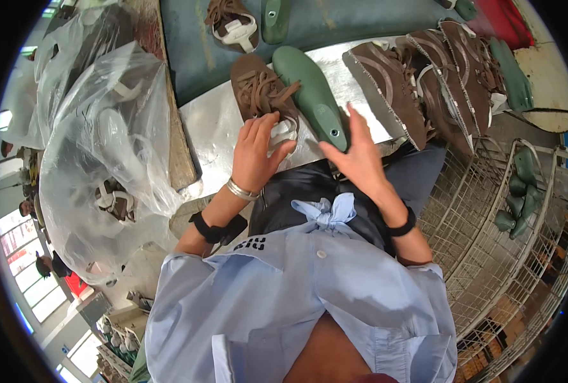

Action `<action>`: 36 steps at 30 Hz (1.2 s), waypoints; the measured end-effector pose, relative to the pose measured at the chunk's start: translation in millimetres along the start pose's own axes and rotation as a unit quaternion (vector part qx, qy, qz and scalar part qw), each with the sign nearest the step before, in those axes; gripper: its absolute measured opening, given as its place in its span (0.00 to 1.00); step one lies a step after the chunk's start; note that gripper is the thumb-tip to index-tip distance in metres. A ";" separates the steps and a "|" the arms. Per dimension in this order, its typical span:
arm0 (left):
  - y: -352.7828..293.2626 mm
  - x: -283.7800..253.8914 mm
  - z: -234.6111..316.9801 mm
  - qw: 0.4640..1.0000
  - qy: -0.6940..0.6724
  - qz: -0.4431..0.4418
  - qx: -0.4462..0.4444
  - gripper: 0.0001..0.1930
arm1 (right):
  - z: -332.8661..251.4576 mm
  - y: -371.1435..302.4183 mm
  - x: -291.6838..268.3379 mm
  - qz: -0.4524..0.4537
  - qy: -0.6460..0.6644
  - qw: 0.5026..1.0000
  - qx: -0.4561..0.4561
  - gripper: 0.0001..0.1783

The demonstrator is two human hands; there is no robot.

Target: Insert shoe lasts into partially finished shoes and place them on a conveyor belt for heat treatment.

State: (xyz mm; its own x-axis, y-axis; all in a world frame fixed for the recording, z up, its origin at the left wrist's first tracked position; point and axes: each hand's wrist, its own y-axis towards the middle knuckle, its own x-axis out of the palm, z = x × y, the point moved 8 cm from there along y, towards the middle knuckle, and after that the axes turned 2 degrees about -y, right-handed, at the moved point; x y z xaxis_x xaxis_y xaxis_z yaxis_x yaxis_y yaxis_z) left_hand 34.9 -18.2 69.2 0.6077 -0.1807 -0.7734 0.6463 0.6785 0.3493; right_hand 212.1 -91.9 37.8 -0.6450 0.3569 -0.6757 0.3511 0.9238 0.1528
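On a shiny metal-covered bench top [210,137] lies a brown lace-up shoe upper [252,80], toe pointing away, with white lining at its heel. My left hand [255,153] is at that heel, fingers curled over the collar edge and thumb behind it. Right beside the shoe rests a green shoe last [306,89], a metal-rimmed hole in its heel end. My right hand [363,159] is by the last's heel, with fingers stretched out and thumb spread apart. Whether it touches the last I cannot tell.
Several brown uppers [392,89] stand in a row at the right, beside another green last [510,76]. Farther back lie a brown upper [231,25] and a green last [275,19]. Clear plastic bags [105,159] bulge at left. A wire cart [469,210] holding green lasts stands right.
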 end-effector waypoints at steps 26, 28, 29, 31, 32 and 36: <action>78.8 53.8 -31.0 0.899 0.117 -0.385 0.173 0.47 | 5.9 5.4 29.8 -0.085 0.077 0.991 -0.063 0.47; 84.1 64.4 -27.7 0.884 0.140 -0.394 0.208 0.47 | 6.1 9.6 31.0 -0.157 0.044 0.984 -0.074 0.46; 87.6 66.8 -22.8 0.870 0.170 -0.396 0.239 0.47 | 10.9 10.9 24.1 -0.155 0.038 0.984 -0.081 0.46; 99.9 65.8 -19.4 0.858 0.202 -0.395 0.257 0.46 | 26.8 14.1 22.4 -0.232 0.202 0.950 -0.059 0.46; 99.5 67.1 -15.5 0.854 0.173 -0.394 0.293 0.45 | 31.4 17.8 16.1 -0.239 0.209 0.947 -0.045 0.47; 81.4 78.4 -39.4 0.881 0.039 -0.308 0.357 0.41 | 26.9 16.4 11.7 -0.221 0.123 0.961 -0.116 0.44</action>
State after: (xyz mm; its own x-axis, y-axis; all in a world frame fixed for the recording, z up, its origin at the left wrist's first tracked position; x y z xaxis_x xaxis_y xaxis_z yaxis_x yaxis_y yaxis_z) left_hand 116.9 50.9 16.1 0.0236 -0.2894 -0.9569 0.9849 -0.1574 0.0719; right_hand 228.6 -76.3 13.1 -0.8472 -0.0811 -0.5250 -0.1356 0.9886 0.0661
